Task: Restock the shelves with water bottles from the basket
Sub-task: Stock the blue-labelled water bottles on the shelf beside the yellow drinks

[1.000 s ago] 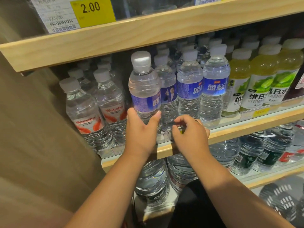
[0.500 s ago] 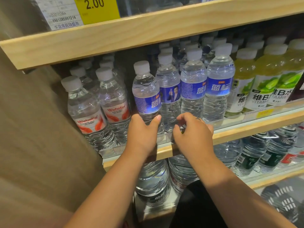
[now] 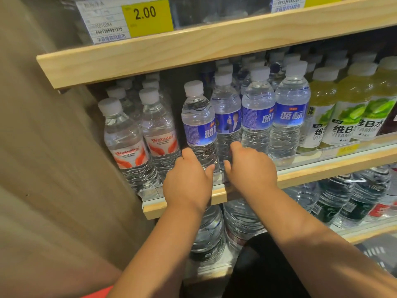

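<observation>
My left hand (image 3: 189, 179) grips the base of a clear water bottle with a blue label (image 3: 198, 123). The bottle stands upright at the front of the middle shelf (image 3: 322, 175), in the gap between the red-labelled bottles and the blue-labelled row. My right hand (image 3: 251, 168) sits just to its right, fingers curled round the base of the neighbouring bottle with a portrait on its label (image 3: 227, 119). A red edge (image 3: 101, 292) shows at the bottom of the view; whether it is the basket I cannot tell.
Red-labelled water bottles (image 3: 126, 138) fill the shelf's left side, green vitamin drinks (image 3: 352, 112) the right. The upper shelf board (image 3: 193, 52) with a yellow 2.00 price tag (image 3: 148, 17) hangs close overhead. Large bottles (image 3: 210, 233) stand on the lower shelf. A brown side wall (image 3: 43, 147) closes the left.
The blue-labelled bottle has gone from raised in front of the shelf to standing deeper in the row. Both hands moved forward with it, the right one from the shelf rail up to the neighbouring bottle.
</observation>
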A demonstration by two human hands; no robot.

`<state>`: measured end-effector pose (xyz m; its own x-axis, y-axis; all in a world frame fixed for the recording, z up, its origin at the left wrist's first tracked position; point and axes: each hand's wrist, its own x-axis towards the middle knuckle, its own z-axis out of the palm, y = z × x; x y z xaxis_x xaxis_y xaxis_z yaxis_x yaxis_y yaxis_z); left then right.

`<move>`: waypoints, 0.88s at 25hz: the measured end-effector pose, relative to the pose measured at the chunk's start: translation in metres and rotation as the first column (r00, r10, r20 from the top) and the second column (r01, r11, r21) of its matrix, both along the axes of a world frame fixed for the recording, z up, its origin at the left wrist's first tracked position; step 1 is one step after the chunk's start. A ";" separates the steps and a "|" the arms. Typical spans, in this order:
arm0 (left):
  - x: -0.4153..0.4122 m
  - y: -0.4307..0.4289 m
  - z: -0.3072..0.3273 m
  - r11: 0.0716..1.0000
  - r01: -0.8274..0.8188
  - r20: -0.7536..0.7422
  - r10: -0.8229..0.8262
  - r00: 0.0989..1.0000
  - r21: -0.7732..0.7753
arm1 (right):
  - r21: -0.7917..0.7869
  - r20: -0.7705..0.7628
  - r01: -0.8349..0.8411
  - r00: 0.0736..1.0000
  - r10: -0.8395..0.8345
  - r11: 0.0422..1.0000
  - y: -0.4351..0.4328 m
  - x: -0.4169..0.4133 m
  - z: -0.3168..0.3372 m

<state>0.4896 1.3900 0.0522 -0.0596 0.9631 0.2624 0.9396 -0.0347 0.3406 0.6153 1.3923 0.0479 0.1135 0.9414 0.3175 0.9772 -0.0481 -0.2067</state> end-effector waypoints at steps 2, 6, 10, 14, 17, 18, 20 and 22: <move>0.004 0.001 0.001 1.000 -0.006 -0.025 0.006 1.000 -0.013 | -0.009 0.046 0.009 0.999 -0.009 1.000 0.003 0.000 0.001; 0.011 0.005 0.001 1.000 -0.011 -0.011 0.011 1.000 -0.027 | -0.054 0.091 -0.003 0.996 0.008 0.999 0.005 -0.002 0.004; 0.014 0.016 0.006 0.993 -0.025 0.060 0.032 0.998 -0.112 | -0.081 0.121 -0.025 0.992 0.035 0.996 0.008 -0.003 0.009; 0.019 0.027 0.010 0.982 -0.012 0.089 0.029 0.996 -0.187 | -0.105 0.154 -0.055 0.985 0.071 0.993 0.010 -0.006 0.012; 0.020 0.032 0.012 0.976 0.006 0.056 0.006 0.998 -0.219 | -0.109 0.154 -0.061 0.985 0.078 0.992 0.014 -0.006 0.012; 0.021 0.033 0.013 0.973 0.014 0.051 -0.002 0.999 -0.229 | -0.106 0.152 -0.063 0.985 0.078 0.992 0.015 -0.006 0.012; 0.021 0.036 0.014 0.969 0.023 0.048 -0.012 0.999 -0.247 | -0.099 0.148 -0.064 0.986 0.079 0.993 0.017 -0.007 0.010; 0.023 0.039 0.015 0.964 0.030 0.047 -0.018 0.999 -0.263 | -0.101 0.150 -0.064 0.986 0.079 0.993 0.020 -0.007 0.009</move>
